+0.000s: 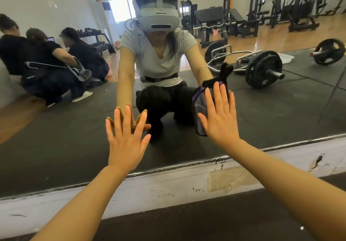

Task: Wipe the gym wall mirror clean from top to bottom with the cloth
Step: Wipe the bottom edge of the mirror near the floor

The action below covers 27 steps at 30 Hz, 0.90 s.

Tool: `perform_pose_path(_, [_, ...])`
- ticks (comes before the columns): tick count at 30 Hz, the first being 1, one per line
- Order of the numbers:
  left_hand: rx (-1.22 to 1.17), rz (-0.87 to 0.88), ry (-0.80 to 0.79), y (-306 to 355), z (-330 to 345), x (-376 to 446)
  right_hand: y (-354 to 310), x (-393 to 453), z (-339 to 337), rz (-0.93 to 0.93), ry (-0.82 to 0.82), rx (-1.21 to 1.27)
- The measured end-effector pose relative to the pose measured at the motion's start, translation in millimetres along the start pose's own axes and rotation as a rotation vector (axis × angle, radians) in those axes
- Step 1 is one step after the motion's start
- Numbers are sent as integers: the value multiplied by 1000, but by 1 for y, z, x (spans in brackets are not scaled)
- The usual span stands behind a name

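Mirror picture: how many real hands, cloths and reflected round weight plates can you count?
Real hands: 2, left hand and right hand
Cloths: 1, grey and purple cloth
Reflected weight plates: 3
Total: 6

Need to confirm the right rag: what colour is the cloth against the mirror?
Grey cloth with a purple and black edge, under the right hand; head view.

Occlusions, low on the glass

Right hand (pixel 218 115) covers most of the grey, purple-edged cloth (pixel 199 109); contact patch hidden. Large wall mirror (pixel 65 137) cut off top and both sides. Black weight plate (pixel 330 51), far right, motion-blurred.
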<state>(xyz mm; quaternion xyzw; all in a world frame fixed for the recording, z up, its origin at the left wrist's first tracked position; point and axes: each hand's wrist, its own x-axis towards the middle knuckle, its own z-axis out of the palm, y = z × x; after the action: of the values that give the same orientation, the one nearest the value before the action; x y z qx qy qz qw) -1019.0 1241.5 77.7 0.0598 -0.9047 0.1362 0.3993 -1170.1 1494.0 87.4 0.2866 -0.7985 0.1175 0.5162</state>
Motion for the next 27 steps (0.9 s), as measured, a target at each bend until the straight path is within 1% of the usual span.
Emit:
perform_pose_path(5, [11, 0, 20, 0, 2, 0, -13, -53, 15, 43, -92, -13])
perform_pose_path(10, [10, 1, 9, -1, 0, 0, -22, -86, 19, 107, -185, -34])
perform_pose_path(14, [18, -7, -6, 4, -3, 0, -25, -95, 17, 130, -239, -59])
perform_pose_path(17, [18, -37, -14, 7, -6, -1, -21, -80, 7, 177, -210, -28])
perform_pose_path(18, [36, -12, -17, 7, -8, -1, -17, -69, 4, 205, -185, -15])
perform_pose_path(19, [62, 56, -19, 9, -9, -2, -12, -56, 0, 232, -155, -6])
perform_pose_path(21, [101, 256, -8, 18, -11, 1, 2, -25, -8, 258, -98, 10])
perform_pose_path(22, [100, 324, 6, 25, -12, 5, 9, -8, -13, 256, -75, 18])
perform_pose_path(24, [67, 367, 31, 43, -12, 20, 25, 19, -23, 241, -45, 23])
perform_pose_path(27, [27, 358, 52, 67, -11, 46, 43, 41, -34, 222, -33, 13])
